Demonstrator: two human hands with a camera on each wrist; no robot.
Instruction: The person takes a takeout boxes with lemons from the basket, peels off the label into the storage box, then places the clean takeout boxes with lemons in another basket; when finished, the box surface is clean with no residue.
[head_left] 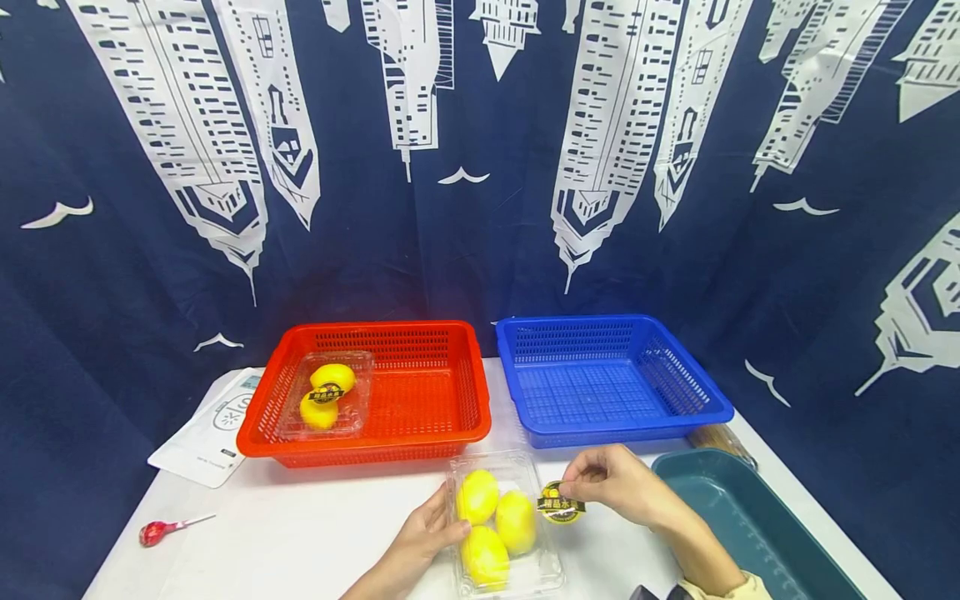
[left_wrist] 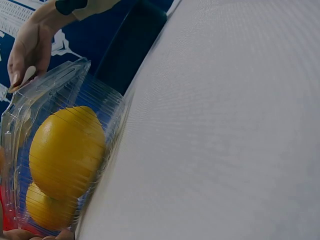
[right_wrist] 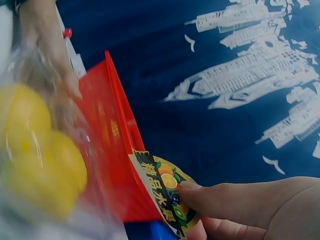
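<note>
1. Right hand point(head_left: 618, 485) pinches a fruit sticker point(head_left: 558, 506) just beside the clear clamshell point(head_left: 546, 562).
2. Left hand point(head_left: 426, 533) grips its left edge, lemons point(head_left: 516, 522) inside.
3. Red basket point(head_left: 375, 454) just beyond; white tabletop point(head_left: 300, 533) extends leftward.

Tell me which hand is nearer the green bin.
Right. The right hand pinches the label just left of the bin; the left hand is farther left, holding the box.

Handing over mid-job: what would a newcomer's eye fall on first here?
Probably the three yellow lemons in the clear box, front and centre, held by the left hand. Just right of it, the right hand pinches a black-and-yellow sticker. Behind, the red basket and blue basket stand side by side before a navy skyline-print backdrop.
</note>
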